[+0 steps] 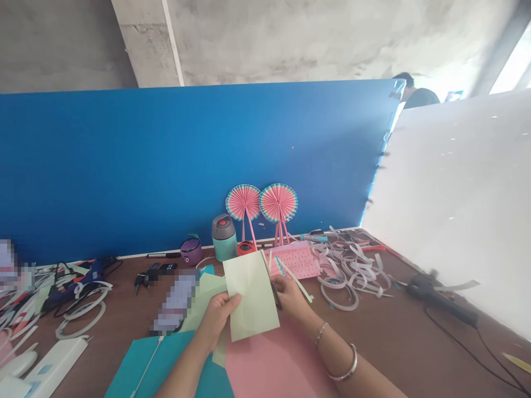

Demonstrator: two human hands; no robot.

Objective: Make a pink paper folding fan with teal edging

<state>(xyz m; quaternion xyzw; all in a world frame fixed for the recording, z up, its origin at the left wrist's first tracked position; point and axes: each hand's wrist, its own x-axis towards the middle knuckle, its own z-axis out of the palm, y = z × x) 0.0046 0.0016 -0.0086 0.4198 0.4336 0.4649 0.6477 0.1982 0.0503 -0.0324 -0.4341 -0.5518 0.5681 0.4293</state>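
Note:
My left hand (218,319) pinches the lower left edge of a pale green paper sheet (251,293) and holds it up above the table. At the sheet's right edge my right hand (290,296) is closed on dark-handled scissors (275,294), whose blades sit at the paper's edge. A thin green strip (296,279) hangs off to the right of that hand. Under my arms lie a pink sheet (274,365) and a teal sheet (141,365).
Two pink paper fans (261,203) lean on the blue partition (186,166). A teal cup (224,237), a purple pot (191,251), a pile of white paper strips (352,268), a black glue gun (440,301) with cable, and tape rings (83,315) lie around. A white board (456,210) stands right.

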